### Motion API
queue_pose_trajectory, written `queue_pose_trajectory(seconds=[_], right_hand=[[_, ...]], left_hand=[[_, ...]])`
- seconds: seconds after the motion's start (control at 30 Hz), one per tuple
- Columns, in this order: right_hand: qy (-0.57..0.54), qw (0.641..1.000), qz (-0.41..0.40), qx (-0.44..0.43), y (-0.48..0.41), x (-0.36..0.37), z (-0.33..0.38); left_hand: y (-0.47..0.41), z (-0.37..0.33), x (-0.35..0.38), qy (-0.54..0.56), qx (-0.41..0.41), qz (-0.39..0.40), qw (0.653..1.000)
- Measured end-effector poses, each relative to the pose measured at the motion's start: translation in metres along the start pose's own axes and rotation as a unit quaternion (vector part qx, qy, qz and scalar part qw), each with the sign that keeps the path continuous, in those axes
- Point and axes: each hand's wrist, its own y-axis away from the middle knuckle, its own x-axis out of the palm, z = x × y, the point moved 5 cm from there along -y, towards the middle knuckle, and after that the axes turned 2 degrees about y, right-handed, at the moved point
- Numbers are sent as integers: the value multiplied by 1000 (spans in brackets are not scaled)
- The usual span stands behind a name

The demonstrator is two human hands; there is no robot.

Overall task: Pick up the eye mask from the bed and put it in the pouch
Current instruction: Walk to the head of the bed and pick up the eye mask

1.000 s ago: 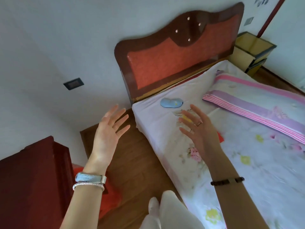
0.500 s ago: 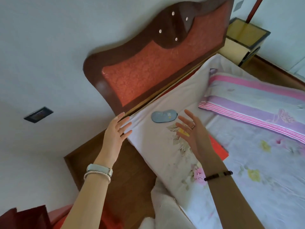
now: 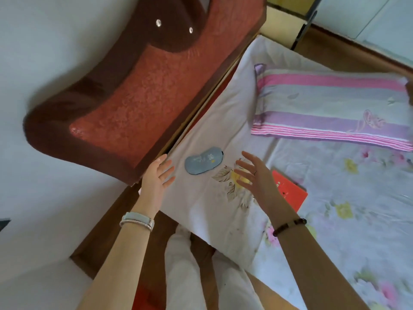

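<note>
Lying flat on the floral white bed sheet (image 3: pixel 212 211) near the red-brown headboard (image 3: pixel 138 104): small blue fabric eye mask (image 3: pixel 203 161). Flanking it without touching, left hand (image 3: pixel 156 177) and right hand (image 3: pixel 257 177), each grip spread and empty. Just behind right hand, flat red pouch (image 3: pixel 290 193).

- Site: home bedroom.
- Bed (image 3: pixel 223 204) with floral sheet, striped pillow (image 3: pixel 330 108).
- Padded red headboard (image 3: pixel 134 104) against plain wall.
- Wood floor (image 3: pixel 107 238) beside bed.
</note>
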Motion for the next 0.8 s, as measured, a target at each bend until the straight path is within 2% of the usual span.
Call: queue_pose_trajectory(seconds=[0.27, 0.47, 0.7, 0.8], right_hand=[[-43, 993, -104, 22, -43, 11, -16], [-21, 989, -147, 9, -109, 33, -50], [13, 990, -137, 33, -214, 39, -116], [5, 991, -127, 43, -249, 38, -138]], left_hand=[[-92, 11, 13, -134, -71, 55, 987], [-170, 37, 7, -301, -28, 93, 949], [-257, 107, 2, -396, -8, 109, 912], [-287, 134, -9, -362, -20, 72, 929]])
